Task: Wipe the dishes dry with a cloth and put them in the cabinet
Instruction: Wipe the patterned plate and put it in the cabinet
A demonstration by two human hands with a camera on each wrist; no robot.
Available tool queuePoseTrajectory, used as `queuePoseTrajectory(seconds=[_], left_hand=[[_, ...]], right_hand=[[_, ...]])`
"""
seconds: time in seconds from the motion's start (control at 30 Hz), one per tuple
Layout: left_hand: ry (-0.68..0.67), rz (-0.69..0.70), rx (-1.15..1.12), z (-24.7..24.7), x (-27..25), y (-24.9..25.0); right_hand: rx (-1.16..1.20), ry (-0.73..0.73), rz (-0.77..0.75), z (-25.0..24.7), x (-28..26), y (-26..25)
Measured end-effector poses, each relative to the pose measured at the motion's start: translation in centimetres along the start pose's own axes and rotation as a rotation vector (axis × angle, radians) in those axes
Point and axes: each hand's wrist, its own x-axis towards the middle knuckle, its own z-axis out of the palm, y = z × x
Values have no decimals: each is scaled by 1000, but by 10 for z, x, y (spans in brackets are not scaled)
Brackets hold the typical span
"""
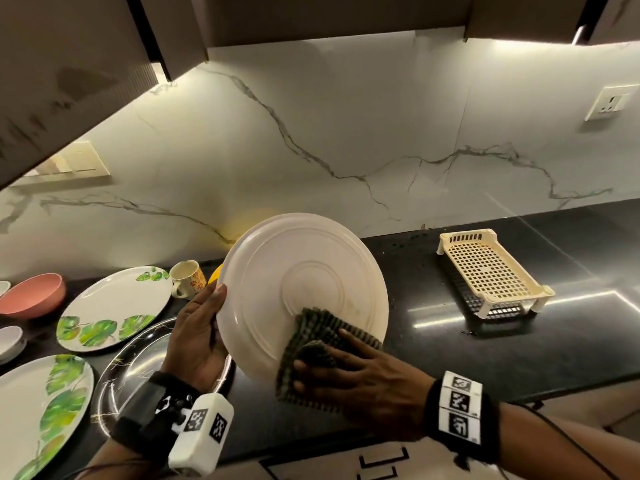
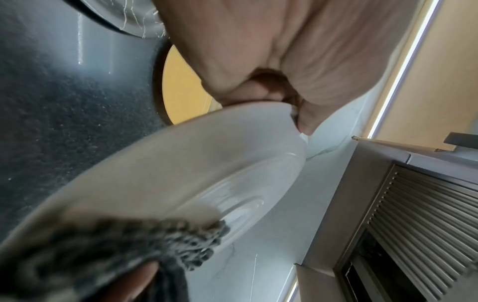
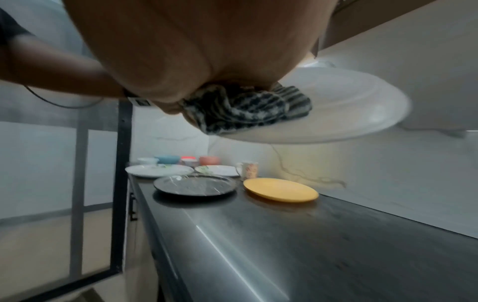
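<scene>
A white, grey-veined marble wall [image 1: 346,133] rises behind the glossy black stone bench [image 1: 571,358]. Brown overhead cabinets [image 1: 52,81] hang above it, with a lit strip lamp [image 1: 577,34] beneath them. A cream wall socket [image 1: 611,102] sits on the right.

left hand [image 1: 197,334]: fingers grip plate [image 1: 294,268] rim | right hand [image 1: 367,386]: fingers spread, pressing cloth [image 1: 318,327]
</scene>
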Motion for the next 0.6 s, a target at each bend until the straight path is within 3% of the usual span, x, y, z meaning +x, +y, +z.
queuePoseTrajectory(seconds=[0.2,0.37,0.47,0.6], left_hand=[[-35,0,35,6,0,4],[-73,-18,80,19,-4,1],[-75,-8,83,23,-4,-1],[-65,39,57,22,-3,4]], right_hand=[[139,-9,260,-3,-21,50],[273,78,459,-14,11,72],[316,103,440,-25,38,56],[209,104,222,-17,44,22]])
